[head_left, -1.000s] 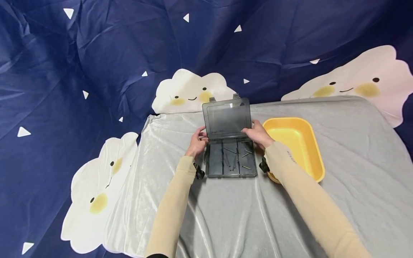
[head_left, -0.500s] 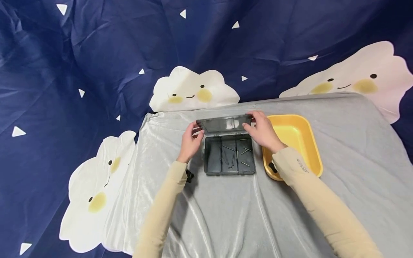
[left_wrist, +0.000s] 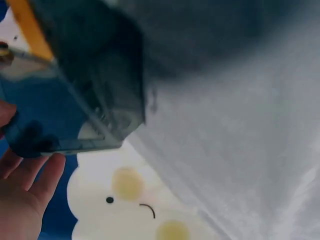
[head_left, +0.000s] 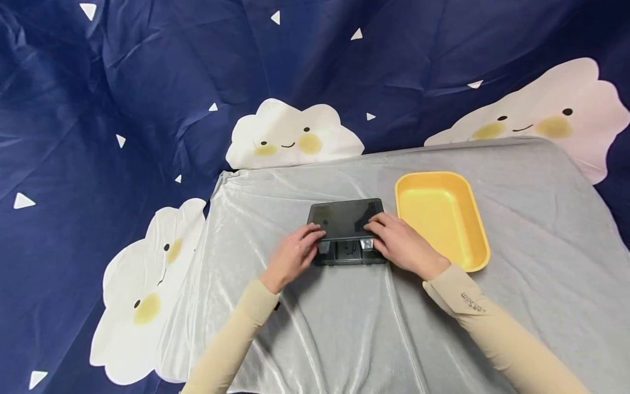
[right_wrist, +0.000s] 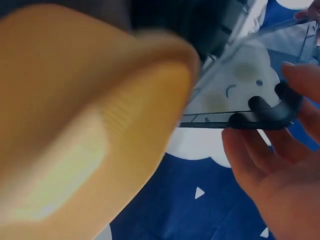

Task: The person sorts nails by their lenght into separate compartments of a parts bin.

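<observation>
A dark see-through compartment box (head_left: 327,261) lies on the grey cloth, its hinged lid (head_left: 344,216) tilted down low over the base. Through the front gap show dividers and a few slim metal pins (head_left: 350,249), screw- or nail-like; the lid hides the rest. My left hand (head_left: 290,256) holds the lid's front left corner, and my right hand (head_left: 406,244) the front right one. Each wrist view shows thumb and fingers on opposite faces of the lid's edge: the left hand (left_wrist: 25,200) at one corner, the right hand (right_wrist: 275,175) at another.
Just right of the box stands a yellow plastic tray (head_left: 481,235), close beside my right forearm. Grey cloth (head_left: 344,339) covers the table. Behind hangs a dark blue curtain (head_left: 162,65) with clouds and triangles.
The lid has swung from upright down toward me, now nearly over the base. Both hands moved from its sides near the hinge to its free edge and came down with it.
</observation>
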### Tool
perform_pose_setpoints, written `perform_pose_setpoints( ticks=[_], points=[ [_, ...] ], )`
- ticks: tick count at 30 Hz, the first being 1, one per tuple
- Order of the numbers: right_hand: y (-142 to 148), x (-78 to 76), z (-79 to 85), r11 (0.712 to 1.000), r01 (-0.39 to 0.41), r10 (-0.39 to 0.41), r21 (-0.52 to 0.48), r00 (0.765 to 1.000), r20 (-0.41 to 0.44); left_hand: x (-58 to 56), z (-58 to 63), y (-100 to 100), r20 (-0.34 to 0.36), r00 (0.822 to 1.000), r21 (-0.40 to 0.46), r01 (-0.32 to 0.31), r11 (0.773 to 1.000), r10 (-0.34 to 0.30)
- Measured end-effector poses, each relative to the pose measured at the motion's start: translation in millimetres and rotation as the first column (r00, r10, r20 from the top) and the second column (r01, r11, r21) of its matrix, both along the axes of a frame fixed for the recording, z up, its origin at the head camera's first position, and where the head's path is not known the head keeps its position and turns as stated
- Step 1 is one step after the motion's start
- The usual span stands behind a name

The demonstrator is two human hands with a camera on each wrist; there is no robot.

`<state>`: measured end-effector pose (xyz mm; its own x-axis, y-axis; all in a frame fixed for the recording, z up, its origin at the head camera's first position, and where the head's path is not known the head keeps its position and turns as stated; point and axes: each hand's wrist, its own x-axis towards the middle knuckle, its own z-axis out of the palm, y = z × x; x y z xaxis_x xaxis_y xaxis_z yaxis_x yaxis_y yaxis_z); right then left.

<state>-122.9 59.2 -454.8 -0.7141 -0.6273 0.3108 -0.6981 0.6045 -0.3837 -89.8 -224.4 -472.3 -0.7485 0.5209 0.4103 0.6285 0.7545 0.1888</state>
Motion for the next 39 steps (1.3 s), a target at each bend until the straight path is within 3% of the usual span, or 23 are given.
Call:
perform_pose_setpoints(
  ticks=[5,14,21,30,35,39],
  points=[
    [-1.7,15.6,-14.9,0.996,-0.003,0.008,0.094,0.998,-0.056,13.3,-16.8,3.9,-0.016,1.0,-0.122,0.0,0.993,-0.002],
    [-7.7,30.6,-36.7,0.989,0.019,-0.003,0.144,0.994,-0.106,27.5,-41.4,9.7,-0.016,0.999,-0.2,-0.03,0.979,0.027],
    [-12.7,35.6,-47.2,0.989,0.074,-0.06,0.128,0.992,-0.11,30.0,-44.0,17.4,-0.014,0.996,-0.198,-0.086,0.976,0.085],
    [-14.6,37.8,-54.4,0.98,0.107,-0.098,0.169,0.994,-0.057,30.0,-42.8,22.6,0.068,0.986,-0.229,-0.133,0.964,0.152],
    [-17.7,40.2,-56.1,0.968,0.128,-0.115,0.216,0.991,-0.072,31.0,-44.9,29.4,0.029,0.981,-0.24,-0.181,0.954,0.193],
    [-22.0,42.2,-59.0,0.96,0.167,-0.133,0.227,0.978,-0.159,32.1,-48.7,34.3,-0.029,0.976,-0.256,-0.215,0.943,0.215]
  ],
)
